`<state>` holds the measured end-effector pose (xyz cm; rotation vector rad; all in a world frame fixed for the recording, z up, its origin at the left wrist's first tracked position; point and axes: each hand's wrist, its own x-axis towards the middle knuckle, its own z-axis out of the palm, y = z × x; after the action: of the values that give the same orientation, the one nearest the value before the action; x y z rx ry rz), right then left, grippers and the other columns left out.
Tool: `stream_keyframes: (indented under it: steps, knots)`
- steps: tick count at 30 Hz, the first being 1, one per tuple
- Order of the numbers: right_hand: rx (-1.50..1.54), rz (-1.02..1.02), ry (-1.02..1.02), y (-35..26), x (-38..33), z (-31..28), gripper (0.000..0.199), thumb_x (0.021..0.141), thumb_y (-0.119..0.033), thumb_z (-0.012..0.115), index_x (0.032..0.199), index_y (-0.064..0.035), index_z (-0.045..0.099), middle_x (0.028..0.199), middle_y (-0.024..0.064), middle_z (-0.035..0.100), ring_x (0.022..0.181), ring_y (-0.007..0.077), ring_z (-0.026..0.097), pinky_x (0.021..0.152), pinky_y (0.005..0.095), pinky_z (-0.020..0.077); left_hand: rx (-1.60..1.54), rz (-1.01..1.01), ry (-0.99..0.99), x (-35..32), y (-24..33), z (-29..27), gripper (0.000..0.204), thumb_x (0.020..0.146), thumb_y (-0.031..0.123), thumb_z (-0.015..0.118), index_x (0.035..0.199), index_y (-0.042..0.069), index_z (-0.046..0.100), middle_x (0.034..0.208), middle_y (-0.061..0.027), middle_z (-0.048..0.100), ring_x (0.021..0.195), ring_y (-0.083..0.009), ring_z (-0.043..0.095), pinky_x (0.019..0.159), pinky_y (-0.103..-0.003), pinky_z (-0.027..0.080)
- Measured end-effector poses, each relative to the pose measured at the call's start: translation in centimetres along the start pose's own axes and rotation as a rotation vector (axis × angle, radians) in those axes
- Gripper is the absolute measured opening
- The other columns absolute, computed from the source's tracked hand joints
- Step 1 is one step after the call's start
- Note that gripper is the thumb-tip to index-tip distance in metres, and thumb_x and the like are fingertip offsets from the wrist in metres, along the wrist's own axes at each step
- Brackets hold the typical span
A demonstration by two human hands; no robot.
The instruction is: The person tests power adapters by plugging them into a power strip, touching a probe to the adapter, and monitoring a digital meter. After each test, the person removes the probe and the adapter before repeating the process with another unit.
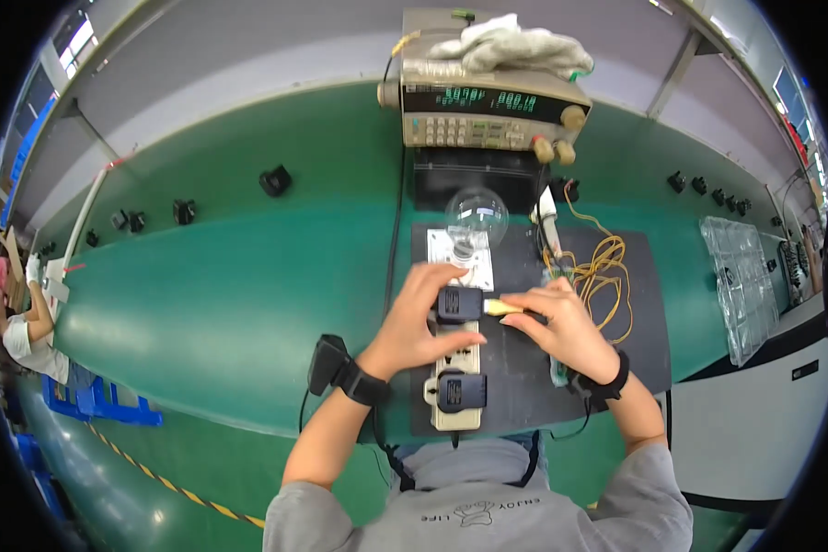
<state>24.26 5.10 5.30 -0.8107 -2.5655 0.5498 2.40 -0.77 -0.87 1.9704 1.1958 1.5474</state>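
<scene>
A black power adapter (460, 304) sits on the white power strip (470, 419). My left hand (416, 322) curls round it from the left, index finger above and thumb below. From the right, my right hand (561, 324) pinches a yellow USB plug (499, 307), whose tip is close to the adapter's right side; whether it has entered the port I cannot tell. Nearer me, a second black adapter (462, 392) is on the same strip. Just beyond my left hand, a clear glass bulb (477, 217) stands on a white square plate (440, 247).
A dark mat (644, 368) lies under the strip, with a coiled yellow cable (607, 267) on its right. Behind stands a bench meter (488, 115) topped by a glove (515, 46). Clear plastic trays (734, 285) lie right. A co-worker (32, 336) is far left.
</scene>
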Motion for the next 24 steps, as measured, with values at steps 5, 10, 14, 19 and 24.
stream_keyframes:
  steps: [5, 10, 14, 19, 24]
  knots:
    - [0.049, -0.119, 0.113, 1.5, 0.4, 1.1, 0.016, 0.076, -0.012, 0.071, 0.091, -0.0062, 0.070, 0.075, 0.0050, 0.063, 0.069, 0.0199, 0.054, 0.072, 0.0303, 0.0356, 0.002, -0.154, -0.096, -0.5, -0.6, 0.3, 0.050, 0.066, 0.016, 0.081, 0.107, 0.005, 0.057, 0.102, -0.0093, 0.061, 0.095, -0.0216, 0.060, 0.083, -0.030, 0.047]
    - [-0.094, -0.284, 0.234, 1.5, 0.3, 1.5, 0.021, 0.073, -0.010, 0.072, 0.092, -0.0031, 0.067, 0.074, 0.0034, 0.061, 0.067, 0.0182, 0.056, 0.068, 0.0311, 0.0386, -0.020, -0.218, -0.123, -0.3, -0.2, 0.1, 0.048, 0.065, 0.014, 0.082, 0.106, 0.004, 0.058, 0.104, -0.0095, 0.062, 0.096, -0.0213, 0.061, 0.085, -0.031, 0.047]
    - [-0.059, -0.316, 0.272, 2.0, 0.6, 1.5, 0.023, 0.072, -0.009, 0.073, 0.093, -0.0040, 0.067, 0.074, 0.0016, 0.060, 0.066, 0.0167, 0.054, 0.068, 0.0310, 0.0378, -0.013, -0.228, -0.119, 0.1, -0.2, 0.1, 0.049, 0.064, 0.014, 0.082, 0.105, 0.003, 0.059, 0.104, -0.0100, 0.062, 0.097, -0.0223, 0.060, 0.085, -0.032, 0.047]
    - [-0.048, -0.312, 0.273, 2.1, 0.7, 1.4, 0.023, 0.072, -0.009, 0.073, 0.093, -0.0042, 0.067, 0.074, 0.0014, 0.060, 0.065, 0.0166, 0.053, 0.067, 0.0312, 0.0369, -0.006, -0.215, -0.120, 0.2, -0.4, 0.1, 0.049, 0.063, 0.014, 0.082, 0.105, 0.003, 0.059, 0.104, -0.0104, 0.062, 0.097, -0.0229, 0.060, 0.086, -0.032, 0.046]
    - [-0.048, -0.305, 0.267, 2.0, 0.2, 1.5, 0.023, 0.072, -0.010, 0.073, 0.093, -0.0040, 0.067, 0.073, 0.0014, 0.059, 0.065, 0.0166, 0.053, 0.067, 0.0312, 0.0365, 0.005, -0.198, -0.124, 0.2, 0.1, 0.1, 0.049, 0.063, 0.015, 0.082, 0.105, 0.003, 0.058, 0.105, -0.0112, 0.061, 0.098, -0.0245, 0.060, 0.086, -0.033, 0.046]
